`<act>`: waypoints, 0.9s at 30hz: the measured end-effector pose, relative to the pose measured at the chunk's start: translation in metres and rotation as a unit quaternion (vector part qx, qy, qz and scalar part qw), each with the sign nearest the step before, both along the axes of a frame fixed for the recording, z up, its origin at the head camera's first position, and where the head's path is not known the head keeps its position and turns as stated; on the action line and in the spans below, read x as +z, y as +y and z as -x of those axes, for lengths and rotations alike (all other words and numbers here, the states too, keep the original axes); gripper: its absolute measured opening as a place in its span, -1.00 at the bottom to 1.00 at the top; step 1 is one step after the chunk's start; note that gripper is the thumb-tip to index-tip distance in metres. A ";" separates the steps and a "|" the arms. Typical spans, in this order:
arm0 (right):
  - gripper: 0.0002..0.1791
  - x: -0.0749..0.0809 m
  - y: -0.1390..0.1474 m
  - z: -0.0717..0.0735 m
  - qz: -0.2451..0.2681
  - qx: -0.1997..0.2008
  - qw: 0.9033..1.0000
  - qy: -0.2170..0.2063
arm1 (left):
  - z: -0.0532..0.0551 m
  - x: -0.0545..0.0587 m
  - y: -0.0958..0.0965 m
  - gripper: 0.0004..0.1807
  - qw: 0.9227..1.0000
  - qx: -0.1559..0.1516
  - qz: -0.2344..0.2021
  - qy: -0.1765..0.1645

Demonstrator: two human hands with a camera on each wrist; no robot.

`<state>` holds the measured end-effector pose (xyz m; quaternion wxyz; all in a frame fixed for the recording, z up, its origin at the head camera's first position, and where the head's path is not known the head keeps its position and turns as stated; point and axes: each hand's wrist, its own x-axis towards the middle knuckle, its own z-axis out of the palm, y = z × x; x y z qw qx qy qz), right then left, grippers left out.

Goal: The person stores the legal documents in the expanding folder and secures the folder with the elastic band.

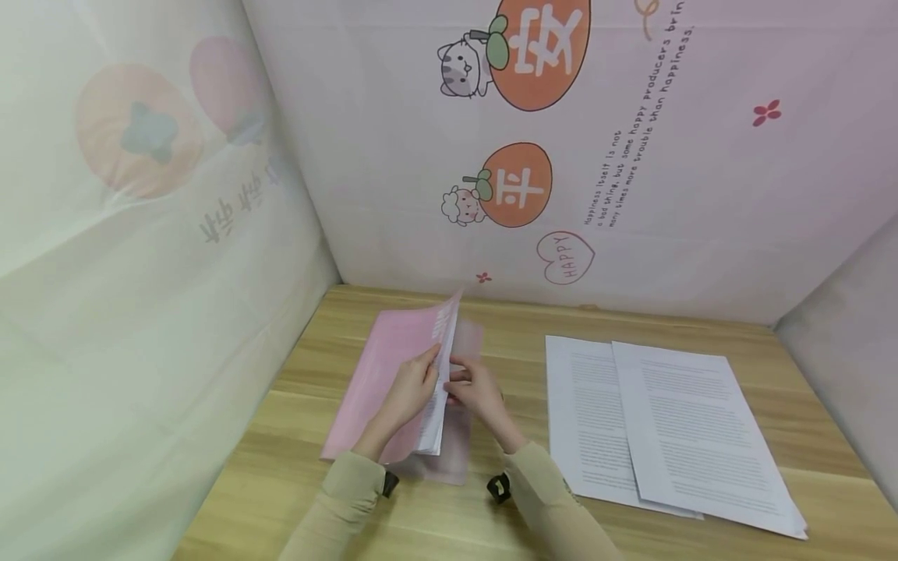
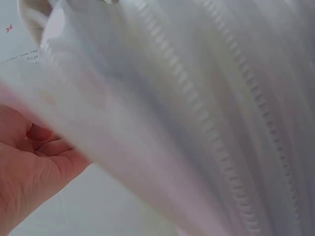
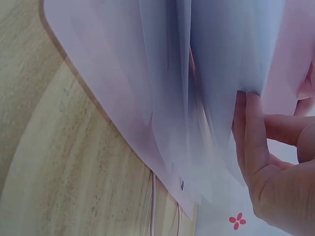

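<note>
A pink display folder (image 1: pixel 393 351) stands partly open on the table, its front cover raised and its back cover flat on the wood. Inside are clear plastic pockets (image 2: pixel 197 108) with sheets in them, blurred in the left wrist view. My left hand (image 1: pixel 410 389) grips the front cover near its free edge, fingers curled round it in the left wrist view. From the other side my right hand (image 1: pixel 482 393) pinches the edge of the inner pages (image 3: pixel 216 64). Its fingertips lie against a page in the right wrist view.
Two overlapping stacks of printed paper, a left one (image 1: pixel 592 421) and a right one (image 1: pixel 701 428), lie on the wooden table (image 1: pixel 512 530) to the right. Printed cloth walls (image 1: pixel 393 195) enclose the back and sides. Pink cords (image 3: pixel 153 206) show by the folder.
</note>
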<state>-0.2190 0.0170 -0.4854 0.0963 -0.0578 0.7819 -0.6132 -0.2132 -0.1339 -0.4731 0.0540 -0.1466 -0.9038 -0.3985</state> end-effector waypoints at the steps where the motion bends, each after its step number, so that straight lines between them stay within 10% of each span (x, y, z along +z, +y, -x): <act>1: -0.42 -0.006 0.001 0.002 0.005 -0.003 1.000 0.000 | 0.000 0.000 0.000 -0.46 1.000 0.000 0.000 -0.001; 27: -0.44 -0.005 0.062 -0.003 -0.056 -0.048 0.997 0.020 | 0.000 -0.003 0.004 -0.48 1.000 0.014 0.003 0.023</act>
